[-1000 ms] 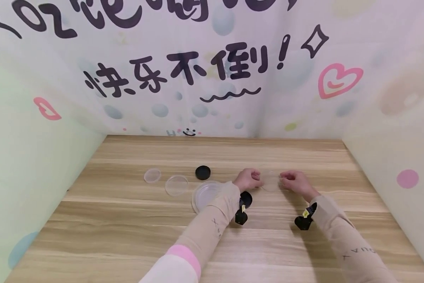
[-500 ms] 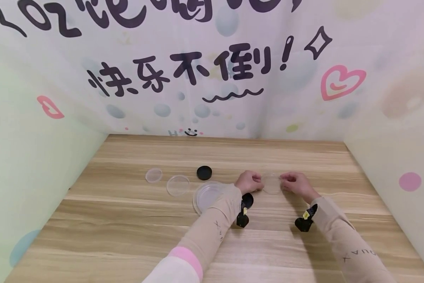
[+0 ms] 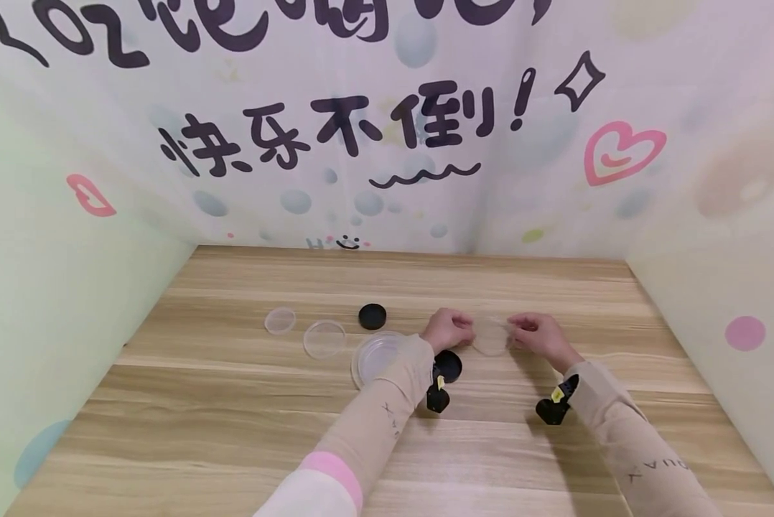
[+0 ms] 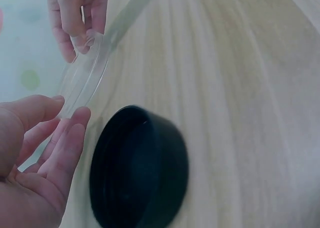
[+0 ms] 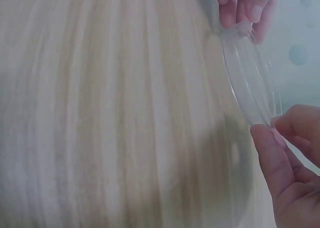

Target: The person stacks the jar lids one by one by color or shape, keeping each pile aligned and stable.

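Observation:
A clear round shallow plastic dish is between my two hands, toward the right of the table in the head view. My left hand pinches its left edge between thumb and fingers. At the opposite edge, my right hand pinches the rim with thumb and forefinger. The dish stands tilted in the right wrist view, its wall see-through. Just nearer than my left hand lies a black round cap, its hollow side showing.
Left of my hands lie a second black round cap, a larger clear dish partly behind my left sleeve, and two small clear discs. A printed cloth wall closes the back; side walls flank the table.
Both hands and the clear dish have shifted slightly to the left since half a second ago. The other caps and dishes have stayed in place.

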A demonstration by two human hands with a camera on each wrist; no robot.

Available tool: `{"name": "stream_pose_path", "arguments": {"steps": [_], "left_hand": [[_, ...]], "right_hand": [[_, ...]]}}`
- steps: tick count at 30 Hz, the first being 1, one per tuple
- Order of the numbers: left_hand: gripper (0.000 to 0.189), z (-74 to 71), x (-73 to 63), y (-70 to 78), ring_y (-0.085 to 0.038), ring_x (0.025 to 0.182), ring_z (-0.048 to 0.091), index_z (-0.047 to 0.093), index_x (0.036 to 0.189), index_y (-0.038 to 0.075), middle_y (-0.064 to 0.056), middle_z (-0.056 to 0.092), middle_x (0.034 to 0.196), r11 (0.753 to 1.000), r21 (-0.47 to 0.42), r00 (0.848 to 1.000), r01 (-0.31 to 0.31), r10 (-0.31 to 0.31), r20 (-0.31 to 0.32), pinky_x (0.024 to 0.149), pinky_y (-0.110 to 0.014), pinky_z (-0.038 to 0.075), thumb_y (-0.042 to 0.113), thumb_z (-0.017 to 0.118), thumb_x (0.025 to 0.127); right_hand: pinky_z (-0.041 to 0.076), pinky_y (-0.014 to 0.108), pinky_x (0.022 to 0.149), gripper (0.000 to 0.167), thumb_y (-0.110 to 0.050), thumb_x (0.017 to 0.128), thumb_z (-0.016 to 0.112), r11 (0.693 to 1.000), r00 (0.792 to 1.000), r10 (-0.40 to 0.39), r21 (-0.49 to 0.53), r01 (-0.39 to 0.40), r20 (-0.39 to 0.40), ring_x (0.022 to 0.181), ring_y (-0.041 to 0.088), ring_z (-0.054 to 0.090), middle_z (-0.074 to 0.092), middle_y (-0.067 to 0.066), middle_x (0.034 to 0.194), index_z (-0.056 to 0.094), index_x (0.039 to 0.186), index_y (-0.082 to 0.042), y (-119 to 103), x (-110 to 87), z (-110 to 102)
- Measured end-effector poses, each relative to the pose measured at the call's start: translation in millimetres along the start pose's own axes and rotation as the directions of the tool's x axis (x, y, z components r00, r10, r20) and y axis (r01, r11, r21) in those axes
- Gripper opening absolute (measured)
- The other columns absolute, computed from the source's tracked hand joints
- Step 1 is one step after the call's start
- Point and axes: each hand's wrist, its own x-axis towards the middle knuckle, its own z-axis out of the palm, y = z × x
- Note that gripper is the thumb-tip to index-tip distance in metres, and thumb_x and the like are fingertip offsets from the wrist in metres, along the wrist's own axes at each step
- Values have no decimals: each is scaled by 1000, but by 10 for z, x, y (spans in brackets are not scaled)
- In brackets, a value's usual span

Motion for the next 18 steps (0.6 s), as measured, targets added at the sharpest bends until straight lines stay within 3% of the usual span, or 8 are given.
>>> {"name": "stream_pose_path", "arguments": {"steps": [5,12,18], "left_hand": [[21,-83,-100,114,-20,68,64,62,95,-8,-12,64,77,998,-67,999,-15,12,-44,59,-22,52,-4,63,74],[23,-211,-63,118,-30,71,64,60,96,-11,-16,64,76,986,-164,1000,-16,14,-18,62,-31,53,-6,64,74],[20,-395,-99,211,-29,68,65,60,94,-11,-18,64,77,983,-182,1000,-18,19,5,67,-37,53,-6,64,75]], "right_hand": [[52,28,65,30,-3,86,52,999,1000,-6,-37,6,-8,73,15,57,57,25,93,51,111,13,-83,1,21],[52,25,63,29,-3,85,54,995,997,-74,-68,72,-24,71,13,58,59,27,92,53,109,14,-208,18,56],[52,26,67,28,-2,84,54,994,995,-92,-60,90,-29,73,9,55,59,21,91,55,108,13,-356,50,113]]}}
